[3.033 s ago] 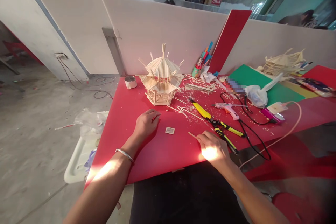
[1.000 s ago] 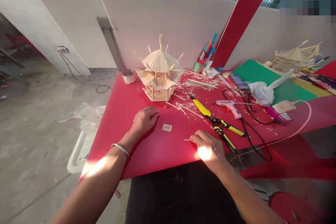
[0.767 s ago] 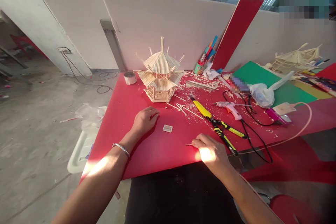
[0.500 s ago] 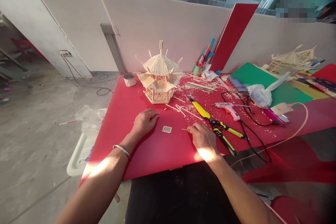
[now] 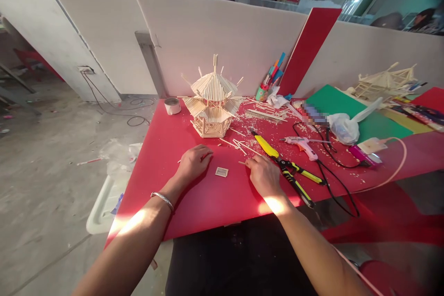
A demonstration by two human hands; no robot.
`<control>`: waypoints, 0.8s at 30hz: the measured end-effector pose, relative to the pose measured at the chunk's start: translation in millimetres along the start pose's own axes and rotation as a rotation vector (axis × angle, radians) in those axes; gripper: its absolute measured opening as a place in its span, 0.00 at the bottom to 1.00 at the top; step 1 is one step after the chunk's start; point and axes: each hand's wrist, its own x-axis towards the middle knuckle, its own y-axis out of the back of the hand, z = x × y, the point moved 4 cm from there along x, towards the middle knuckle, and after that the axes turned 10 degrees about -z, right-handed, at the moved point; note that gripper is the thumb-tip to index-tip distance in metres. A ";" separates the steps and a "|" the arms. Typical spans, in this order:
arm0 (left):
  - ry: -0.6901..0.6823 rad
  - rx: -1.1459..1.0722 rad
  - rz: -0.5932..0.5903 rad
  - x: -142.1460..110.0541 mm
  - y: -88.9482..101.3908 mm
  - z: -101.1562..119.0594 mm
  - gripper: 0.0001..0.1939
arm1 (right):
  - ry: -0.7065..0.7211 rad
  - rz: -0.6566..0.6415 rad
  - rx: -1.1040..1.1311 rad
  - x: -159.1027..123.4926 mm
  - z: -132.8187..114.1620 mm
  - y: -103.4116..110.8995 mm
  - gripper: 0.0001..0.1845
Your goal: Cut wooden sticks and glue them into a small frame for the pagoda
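Since a moment ago our right hand (image 5: 264, 176) slides toward twelve o'clock on the desk (image 5: 215, 199), its fingers (image 5: 252, 163) pinched shut on a stick (image 5: 242, 163). Our left hand (image 5: 193, 163) rests curled at nine o'clock of the small frame (image 5: 221, 172); whether it holds anything we cannot tell. We judge the stick light, stiff and brittle, best gripped mid-length.
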 end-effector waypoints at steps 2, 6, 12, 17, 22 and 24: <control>0.005 0.001 0.019 -0.4 1.6 -0.8 0.08 | -0.001 0.008 -0.003 8.8 -0.8 1.4 0.14; 0.013 -0.002 0.032 -0.9 2.1 -2.4 0.09 | 0.031 0.001 -0.007 4.7 -3.1 2.8 0.15; -0.015 -0.003 -0.008 0.0 -2.0 -1.8 0.09 | 0.045 -0.009 -0.003 2.0 -5.3 1.5 0.15; 0.019 0.013 0.031 -0.9 2.1 -1.9 0.08 | 0.069 0.004 0.012 13.9 -3.3 1.9 0.15; 0.010 0.012 0.019 -0.4 1.7 3.3 0.09 | 0.070 0.015 0.026 -9.3 0.1 5.2 0.16; 0.004 0.010 0.017 -0.1 1.5 4.5 0.08 | 0.075 0.018 0.048 -20.8 -6.3 5.9 0.15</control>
